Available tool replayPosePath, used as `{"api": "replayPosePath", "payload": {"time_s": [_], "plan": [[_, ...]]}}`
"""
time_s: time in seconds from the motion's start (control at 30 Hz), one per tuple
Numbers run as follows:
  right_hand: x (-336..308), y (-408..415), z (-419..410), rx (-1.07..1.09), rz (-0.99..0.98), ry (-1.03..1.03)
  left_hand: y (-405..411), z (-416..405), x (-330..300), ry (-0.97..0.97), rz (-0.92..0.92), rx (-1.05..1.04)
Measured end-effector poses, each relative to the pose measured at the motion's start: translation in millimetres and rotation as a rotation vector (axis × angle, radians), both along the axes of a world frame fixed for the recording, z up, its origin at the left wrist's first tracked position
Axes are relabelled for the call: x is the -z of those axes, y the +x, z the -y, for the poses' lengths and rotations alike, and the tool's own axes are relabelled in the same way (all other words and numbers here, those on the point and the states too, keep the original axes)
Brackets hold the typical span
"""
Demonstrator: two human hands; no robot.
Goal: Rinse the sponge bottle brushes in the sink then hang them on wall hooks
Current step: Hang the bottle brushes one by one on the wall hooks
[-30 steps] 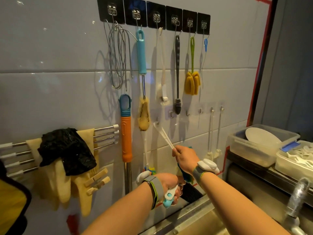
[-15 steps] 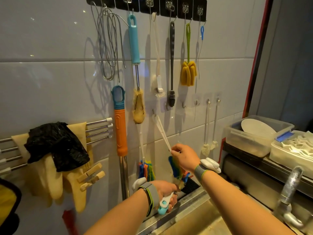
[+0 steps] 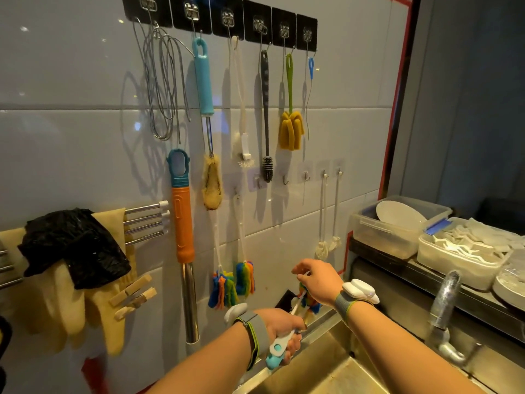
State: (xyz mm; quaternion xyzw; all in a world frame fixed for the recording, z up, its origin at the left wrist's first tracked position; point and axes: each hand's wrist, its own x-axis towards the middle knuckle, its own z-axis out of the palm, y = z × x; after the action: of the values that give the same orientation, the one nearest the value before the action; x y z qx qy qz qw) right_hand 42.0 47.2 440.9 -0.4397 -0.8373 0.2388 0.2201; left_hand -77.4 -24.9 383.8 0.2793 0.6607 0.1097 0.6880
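Note:
Two rainbow sponge bottle brushes hang side by side by thin white handles from the lower clear wall hooks. My left hand is closed around a bundle of brush handles, whose white and blue ends stick out below it over the sink rim. One more multicolour sponge head rises from that bundle. My right hand is just above it, thumb and fingers pinched on a small white part at its top. The sponge head is partly hidden by that hand.
A steel sink lies below, with a faucet at right. Two bare lower hooks sit right of the hung brushes. Upper black hooks carry other brushes. Gloves on a rail are at left, plastic containers on a shelf at right.
My right hand has let go of the brush it was hanging on the lower hook. It dropped down and right to the brush in my left hand. The hung brush now dangles free.

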Motion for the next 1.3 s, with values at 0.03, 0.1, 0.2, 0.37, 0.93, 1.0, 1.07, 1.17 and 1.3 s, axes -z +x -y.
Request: {"api": "replayPosePath", "payload": {"time_s": [0.03,0.1,0.2,0.37,0.93,1.0,1.07,1.17,1.3], "plan": [[0,4,1,-0.008,0.010,0.008,2,1,-2,0.011,-0.004,0.000],[-2,11,5,-0.060,0.056,0.010,6,4,-8,0.035,0.008,-0.008],[-3,22,14,-0.170,0.197,0.009,10,8,-20,0.071,0.022,0.013],[0,32,20,-0.328,0.338,0.067,15,10,-28,0.088,0.032,-0.021],[-20,39,1,-0.247,0.371,0.403,-1,17,-52,0.125,0.026,0.084],[-26,39,-2,-0.234,0.392,0.433,-5,18,-52,0.134,0.020,0.072],[-34,47,-6,-0.193,0.382,0.440,-12,20,-49,0.134,0.018,0.037],[-37,58,-14,0.033,0.191,0.375,-24,21,-43,0.120,0.004,-0.012],[-46,35,-15,0.128,0.054,0.334,-27,18,-44,0.121,0.002,-0.059]]}}
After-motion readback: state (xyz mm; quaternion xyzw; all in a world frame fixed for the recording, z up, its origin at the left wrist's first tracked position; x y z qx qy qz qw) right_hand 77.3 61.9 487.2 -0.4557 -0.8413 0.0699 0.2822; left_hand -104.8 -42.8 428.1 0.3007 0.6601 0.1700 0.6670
